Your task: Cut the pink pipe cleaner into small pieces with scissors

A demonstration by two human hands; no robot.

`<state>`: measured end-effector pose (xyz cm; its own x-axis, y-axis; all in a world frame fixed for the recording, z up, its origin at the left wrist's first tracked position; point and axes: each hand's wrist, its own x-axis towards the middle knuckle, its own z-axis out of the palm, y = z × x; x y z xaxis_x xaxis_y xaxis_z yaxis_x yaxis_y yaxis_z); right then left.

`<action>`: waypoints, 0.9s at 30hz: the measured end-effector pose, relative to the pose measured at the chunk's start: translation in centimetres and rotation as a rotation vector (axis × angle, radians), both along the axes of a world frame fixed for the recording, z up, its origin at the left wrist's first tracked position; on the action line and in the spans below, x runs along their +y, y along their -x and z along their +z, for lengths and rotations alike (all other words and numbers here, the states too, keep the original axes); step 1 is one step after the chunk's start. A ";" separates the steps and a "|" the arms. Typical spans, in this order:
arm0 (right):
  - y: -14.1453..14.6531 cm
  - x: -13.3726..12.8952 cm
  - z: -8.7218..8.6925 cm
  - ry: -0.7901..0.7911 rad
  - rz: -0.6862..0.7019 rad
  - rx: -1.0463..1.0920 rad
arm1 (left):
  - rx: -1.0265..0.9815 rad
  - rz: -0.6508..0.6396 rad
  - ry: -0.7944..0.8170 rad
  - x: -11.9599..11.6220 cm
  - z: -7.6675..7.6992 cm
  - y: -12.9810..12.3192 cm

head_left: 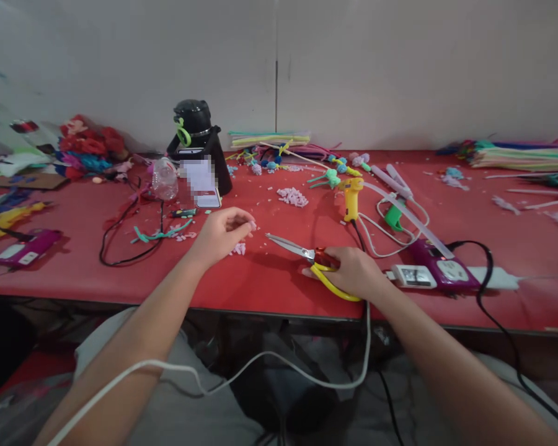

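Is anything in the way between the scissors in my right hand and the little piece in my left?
Nothing visible. Between the scissors in your right hand and the lilac piece in your left hand, only red tabletop shows.

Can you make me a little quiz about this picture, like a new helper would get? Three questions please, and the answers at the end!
1. Which hand is holding the scissors?

2. Fill in the missing colour: the glue gun is ____.

3. In the picture, which is nearest to the scissors' tips?
A) the glue gun
B) the left hand
C) the black bottle

Key:
1. The right hand
2. yellow
3. B
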<state>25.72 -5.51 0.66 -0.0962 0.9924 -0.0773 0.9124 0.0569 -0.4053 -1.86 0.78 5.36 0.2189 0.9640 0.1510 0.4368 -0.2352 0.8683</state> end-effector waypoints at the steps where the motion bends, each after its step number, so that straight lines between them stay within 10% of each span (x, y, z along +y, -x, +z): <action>1: 0.1 0.1 0.2 0.014 -0.003 -0.017 | 0.004 -0.005 0.006 0.1 0.0 -0.1; 16: 0.3 -0.4 0.7 -0.038 -0.008 0.022 | 0.485 -0.071 -0.193 14.8 -1.6 -8.3; 21: 0.3 -0.5 0.7 -0.051 -0.008 -0.002 | 0.418 -0.039 -0.130 13.4 -0.5 -7.2; 27: 0.1 -0.4 0.2 -0.042 -0.050 0.045 | 0.055 -0.072 0.024 5.8 2.1 -1.7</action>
